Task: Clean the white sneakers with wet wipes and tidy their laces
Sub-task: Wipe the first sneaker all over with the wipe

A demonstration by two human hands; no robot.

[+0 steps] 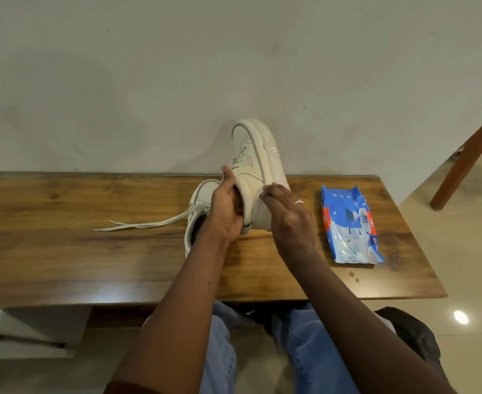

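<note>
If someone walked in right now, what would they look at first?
Probably the white chunky-soled sneaker held toe-up in the middle over the brown wooden table: the left hand grips its opening while the right hand presses a small white wipe on its side. Next, the second white sneaker just behind the left hand, its loose white laces trailing left, and the blue plastic wipes pack on the table's right side.
</note>
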